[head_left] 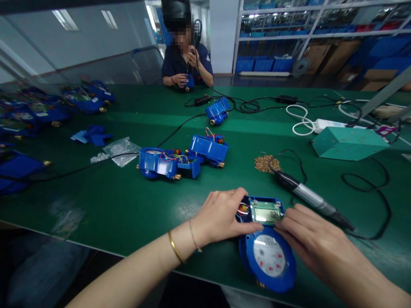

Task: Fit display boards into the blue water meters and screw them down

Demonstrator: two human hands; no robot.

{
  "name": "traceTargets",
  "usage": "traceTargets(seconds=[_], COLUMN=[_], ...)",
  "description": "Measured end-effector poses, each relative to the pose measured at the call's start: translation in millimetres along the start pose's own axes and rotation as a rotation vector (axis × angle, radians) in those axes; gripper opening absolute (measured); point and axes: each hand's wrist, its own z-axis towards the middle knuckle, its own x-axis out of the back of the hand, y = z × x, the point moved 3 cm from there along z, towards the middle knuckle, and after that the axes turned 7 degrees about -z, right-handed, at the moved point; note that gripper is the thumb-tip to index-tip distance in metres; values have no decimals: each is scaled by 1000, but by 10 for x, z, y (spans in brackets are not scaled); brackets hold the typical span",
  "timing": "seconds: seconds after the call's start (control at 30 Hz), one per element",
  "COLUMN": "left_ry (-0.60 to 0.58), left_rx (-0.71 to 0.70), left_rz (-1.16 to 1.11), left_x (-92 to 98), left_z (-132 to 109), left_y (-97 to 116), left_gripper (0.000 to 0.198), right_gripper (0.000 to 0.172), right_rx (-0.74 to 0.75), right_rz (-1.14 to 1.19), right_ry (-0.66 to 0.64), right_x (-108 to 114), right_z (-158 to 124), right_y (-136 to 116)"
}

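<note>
A blue water meter (289,267) lies near the table's front edge, its round dial facing up and its electronics box open. Inside the box is a circuit board with a lit display (266,215); beside it sits a small red and yellow part. My left hand (221,214) grips the box from the left, thumb along its lower edge and fingers over the top left corner. On the opposite side my right hand (308,231) has its bent fingers pressed together at the board's right edge. Its fingertips are partly hidden. An electric screwdriver (308,196) rests just beyond my right hand.
Brass screws (266,163) lie in a pile. Several blue meters (208,147) stand mid-table and more at left, near a plastic bag (122,149). A green box (349,143) and black cables occupy the right. A co-worker (188,60) sits opposite holding a meter.
</note>
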Motion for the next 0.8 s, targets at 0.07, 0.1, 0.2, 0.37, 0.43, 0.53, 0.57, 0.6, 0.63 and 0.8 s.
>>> traceTargets(seconds=[0.07,0.1,0.2,0.37,0.43,0.53,0.57,0.6,0.63,0.8], left_ry=[21,27,48,41,39,56,60,62,64,66], left_rx=[13,17,26,42,47,61,64,67,69,61], left_rz=[-55,-81,-156,-278,-326,-391,-409,-425,-437,-452], left_x=[-15,-25,-48,-85,-111,-161,-178,-194,-208,-230], left_z=[-18,-25,-39,-70,-96,-141,-154,-165,-172,-167], left_y=[2,0,-18,-42,-40,-34,-31,-29,-27,-20], left_gripper=[56,56,56,61,64,73,76,79,81,84], right_gripper=[20,18,21,18,14,12,11,10,10,17], right_rx=[-52,-67,-138,-254,-239,-218,-209,-198,-181,-81], right_rz=[65,83,79,115,140,165,165,162,155,108], right_ry=[36,48,98,108,98,95,91,79,66,1], right_x=[30,56,165,237,203,108,70,31,-5,-85], right_z=[-70,-101,-183,-227,-196,-144,-132,-124,-119,-91], right_y=[62,92,181,189,120,20,-1,-16,-24,6])
